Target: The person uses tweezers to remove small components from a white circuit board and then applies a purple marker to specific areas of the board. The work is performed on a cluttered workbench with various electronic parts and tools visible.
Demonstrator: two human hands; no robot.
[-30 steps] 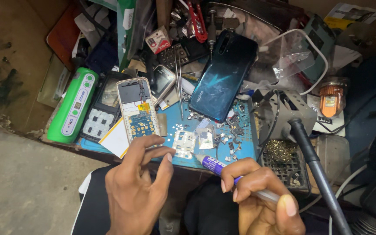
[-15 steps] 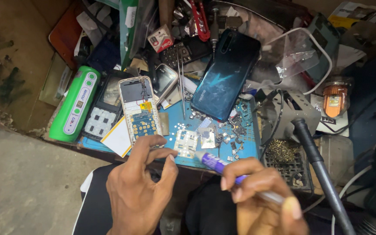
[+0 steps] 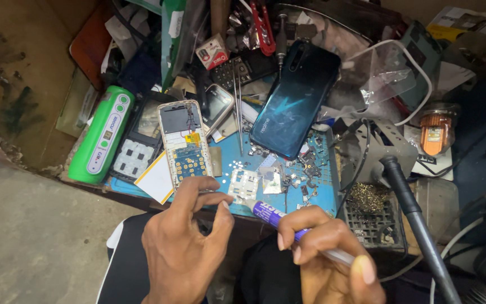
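With the left hand [image 3: 184, 247] pinching the opened keypad phone's [image 3: 184, 145] lower edge and right-hand fingers [image 3: 305, 222] grasping the purple-labelled tube [image 3: 271, 213], steady bracing suited controlled dispensing near the fingertips.

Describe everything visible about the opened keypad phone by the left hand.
The opened keypad phone lies flat and face up on the blue mat, its front cover off. The pale frame holds a dark screen bay at the far end, a yellow ribbon and thin wires mid-body, and a blue board with gold key contacts at the near end. The left hand grips that near end with its fingertips. A white card lies beside it.
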